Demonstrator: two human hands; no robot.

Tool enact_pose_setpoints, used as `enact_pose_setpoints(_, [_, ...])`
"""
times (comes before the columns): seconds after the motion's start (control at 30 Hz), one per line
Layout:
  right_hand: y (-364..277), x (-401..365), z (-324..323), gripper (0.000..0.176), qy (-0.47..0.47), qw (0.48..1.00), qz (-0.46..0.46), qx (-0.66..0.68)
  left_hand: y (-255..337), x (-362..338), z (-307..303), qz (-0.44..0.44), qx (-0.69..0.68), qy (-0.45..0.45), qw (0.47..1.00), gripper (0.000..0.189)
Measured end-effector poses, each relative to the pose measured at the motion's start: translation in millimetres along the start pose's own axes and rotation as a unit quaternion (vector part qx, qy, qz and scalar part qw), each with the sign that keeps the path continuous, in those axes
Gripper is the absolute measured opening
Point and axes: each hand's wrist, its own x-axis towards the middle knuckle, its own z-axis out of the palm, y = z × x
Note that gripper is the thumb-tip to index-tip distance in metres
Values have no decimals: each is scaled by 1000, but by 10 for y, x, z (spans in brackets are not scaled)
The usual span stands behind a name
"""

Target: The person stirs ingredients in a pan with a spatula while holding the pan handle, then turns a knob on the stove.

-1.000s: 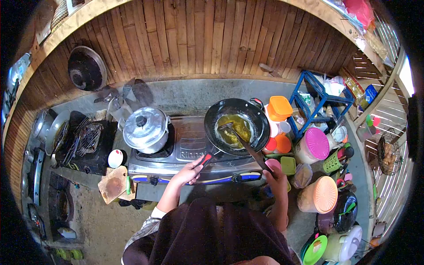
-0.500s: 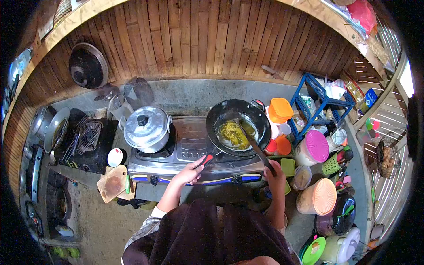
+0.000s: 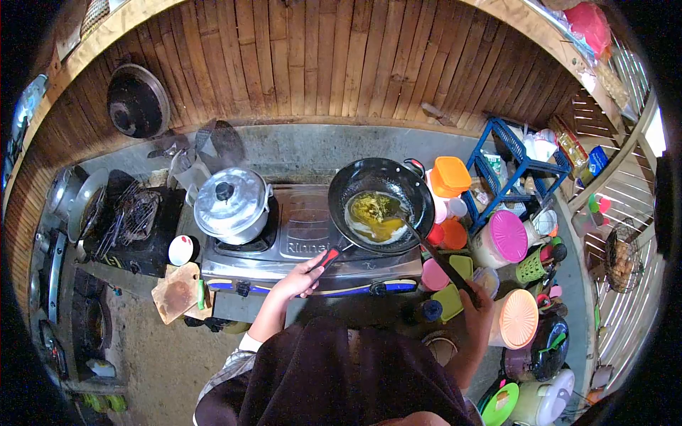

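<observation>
A black wok (image 3: 349, 186) sits on the right side of the steel stove (image 3: 302, 231). Yellow-green food (image 3: 376, 216) lies in liquid at its bottom. My left hand (image 3: 301, 279) is closed round the wok's red and black handle (image 3: 325, 261). At the right, my right hand (image 3: 477, 305) grips a long dark spatula (image 3: 442, 263), whose far end reaches into the right side of the food. The spatula's tip is hidden in the liquid.
A lidded silver pot (image 3: 231, 206) stands on the left burner. Orange container (image 3: 451, 177), pink-lidded tub (image 3: 508, 236) and blue rack (image 3: 508, 170) crowd the right. Cutting board (image 3: 176, 295) and white bowl (image 3: 181, 250) lie left of the stove. A grill rack (image 3: 138, 213) sits further left.
My right hand has moved right and down with the spatula, which now slants lower. The food has shifted and spread within the wok. My left hand still holds the handle.
</observation>
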Motion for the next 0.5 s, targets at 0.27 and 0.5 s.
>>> enact_pose_setpoints(0.27, [-96, -105, -351, 27, -12, 1000, 21, -17, -49, 30, -8, 1, 7, 8, 1000, 50])
enact_pose_setpoints(0.5, [-213, -202, -537, 25, -21, 995, 6, -99, -65, 38, -16, -14, -15, -6, 1000, 49])
